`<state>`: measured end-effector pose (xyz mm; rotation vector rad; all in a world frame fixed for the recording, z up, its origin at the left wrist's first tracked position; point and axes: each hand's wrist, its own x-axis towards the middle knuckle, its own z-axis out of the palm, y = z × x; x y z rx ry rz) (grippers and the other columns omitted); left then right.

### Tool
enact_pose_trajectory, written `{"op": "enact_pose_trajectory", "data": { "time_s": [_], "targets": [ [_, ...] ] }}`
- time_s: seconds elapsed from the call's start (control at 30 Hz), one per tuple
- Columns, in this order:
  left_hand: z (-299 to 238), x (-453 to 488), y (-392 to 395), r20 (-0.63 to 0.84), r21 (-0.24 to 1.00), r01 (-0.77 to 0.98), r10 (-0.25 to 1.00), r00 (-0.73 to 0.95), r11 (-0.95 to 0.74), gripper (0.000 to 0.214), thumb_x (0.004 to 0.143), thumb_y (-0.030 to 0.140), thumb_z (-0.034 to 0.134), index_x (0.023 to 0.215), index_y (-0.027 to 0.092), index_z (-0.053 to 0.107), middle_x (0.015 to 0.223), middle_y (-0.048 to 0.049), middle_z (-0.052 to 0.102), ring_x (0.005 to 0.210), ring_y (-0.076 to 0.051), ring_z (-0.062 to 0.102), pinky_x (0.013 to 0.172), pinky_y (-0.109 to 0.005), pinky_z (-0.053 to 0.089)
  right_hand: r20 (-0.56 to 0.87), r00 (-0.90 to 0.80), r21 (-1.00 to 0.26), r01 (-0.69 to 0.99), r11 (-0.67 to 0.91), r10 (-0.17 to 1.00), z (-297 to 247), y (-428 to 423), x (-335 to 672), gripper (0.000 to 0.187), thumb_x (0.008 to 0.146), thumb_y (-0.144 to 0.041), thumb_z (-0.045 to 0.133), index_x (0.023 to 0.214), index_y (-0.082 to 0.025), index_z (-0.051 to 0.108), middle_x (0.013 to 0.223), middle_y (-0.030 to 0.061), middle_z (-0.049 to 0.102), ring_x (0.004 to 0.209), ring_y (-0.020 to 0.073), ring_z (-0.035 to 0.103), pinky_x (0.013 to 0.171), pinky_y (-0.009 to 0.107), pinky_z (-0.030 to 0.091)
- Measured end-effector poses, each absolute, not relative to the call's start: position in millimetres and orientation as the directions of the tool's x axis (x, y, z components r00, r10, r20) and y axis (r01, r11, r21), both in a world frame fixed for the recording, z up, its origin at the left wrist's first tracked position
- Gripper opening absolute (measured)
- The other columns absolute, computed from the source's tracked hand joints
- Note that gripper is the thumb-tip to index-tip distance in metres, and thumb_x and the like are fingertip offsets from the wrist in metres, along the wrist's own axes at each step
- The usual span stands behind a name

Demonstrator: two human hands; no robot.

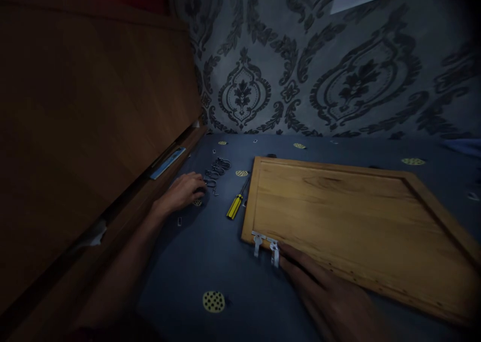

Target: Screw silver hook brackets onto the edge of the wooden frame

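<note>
Wooden panel [338,207], framed by a raised border, lies flat on dark blue cloth [176,292] printed with pale yellow spotted shapes, filling the right side of the view. Two pale metal fittings [257,242] sit side by side on its near edge, close to the left corner, lower ends jutting past the wood. Right hand [323,284]: fingers extended close together, tips at the right-hand fitting; cannot tell whether they pinch it or only touch. Left hand [184,192]: half-curled, palm down, just beside a row of small curved metal pieces [218,168]; fingertips shadowed, cannot tell if anything is held. Yellow-handled screwdriver [235,207] between the hands, shaft pointing away, alongside the panel's left edge. Far left, a wooden cabinet [93,106], a blue strip [168,162] resting along its lower ledge. Damask-patterned wallpaper [244,91] behind.
</note>
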<state>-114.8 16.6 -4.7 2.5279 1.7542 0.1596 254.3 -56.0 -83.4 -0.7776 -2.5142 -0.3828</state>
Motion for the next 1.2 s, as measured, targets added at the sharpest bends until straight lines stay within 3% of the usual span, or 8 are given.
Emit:
{"op": "enact_pose_trajectory", "data": {
  "time_s": [0.17, 0.37, 0.77, 0.93, 1.2],
  "targets": [
    [-6.9, -112.7, 17.5, 0.029, 0.063, 0.919, 0.921, 0.388, -0.389, 0.008, 0.094, 0.017, 0.066, 0.095, 0.019, 0.074, 0.105, -0.0062, 0.07, 0.104, -0.023, 0.062, 0.099, -0.038, 0.046, 0.541, -0.705, 0.09, 0.591, 0.802, 0.459, -84.6, -56.2, 253.3, 0.05, 0.092, -0.001, 0.04, 0.121, -0.022, 0.074, 0.126, 0.009, 0.075, 0.082, 0.0176, 0.08, 0.063, 0.025, 0.065],
    [-10.2, -111.2, 17.5, 0.045, 0.007, 0.911, 0.91, 0.412, -0.412, 0.011, 0.096, 0.015, 0.064, 0.094, 0.019, 0.073, 0.101, -0.0069, 0.07, 0.1, -0.023, 0.062, 0.093, -0.036, 0.045, 0.521, -0.699, 0.074, 0.608, 0.791, 0.489, -90.3, -56.5, 254.0, 0.052, 0.091, 0.0, 0.041, 0.125, -0.024, 0.073, 0.129, 0.0084, 0.074, 0.09, 0.0179, 0.08, 0.069, 0.025, 0.066],
    [-10.1, -102.5, 14.9, 0.086, -0.039, 0.921, 0.917, 0.389, -0.387, 0.029, 0.102, 0.017, 0.047, 0.08, 0.017, 0.067, 0.093, -0.0107, 0.066, 0.093, -0.026, 0.057, 0.086, -0.038, 0.043, 0.521, -0.691, 0.037, 0.605, 0.795, 0.502, -81.1, -59.7, 251.2, 0.049, 0.091, -0.001, 0.043, 0.123, -0.022, 0.073, 0.129, 0.0097, 0.074, 0.092, 0.0202, 0.08, 0.071, 0.029, 0.068],
    [-5.8, -106.4, 14.2, 0.123, 0.054, 0.926, 0.923, 0.365, -0.373, 0.023, 0.102, 0.021, 0.047, 0.091, 0.017, 0.067, 0.098, -0.01, 0.067, 0.096, -0.025, 0.058, 0.088, -0.038, 0.044, 0.528, -0.688, 0.037, 0.604, 0.796, 0.498, -80.2, -60.3, 249.0, 0.047, 0.091, 0.0, 0.042, 0.12, -0.02, 0.074, 0.126, 0.0108, 0.075, 0.091, 0.0209, 0.08, 0.068, 0.029, 0.068],
    [8.9, -80.0, 0.7, 0.101, 0.381, 0.797, 0.878, 0.468, -0.469, 0.017, 0.101, 0.022, 0.053, 0.093, 0.019, 0.067, 0.095, -0.004, 0.068, 0.093, -0.019, 0.065, 0.084, -0.029, 0.049, 0.502, -0.677, -0.04, 0.603, 0.797, 0.538, -80.7, -60.9, 250.3, 0.046, 0.092, -0.002, 0.046, 0.126, -0.021, 0.072, 0.13, 0.0118, 0.073, 0.094, 0.0218, 0.079, 0.07, 0.031, 0.068]
  ]
}}
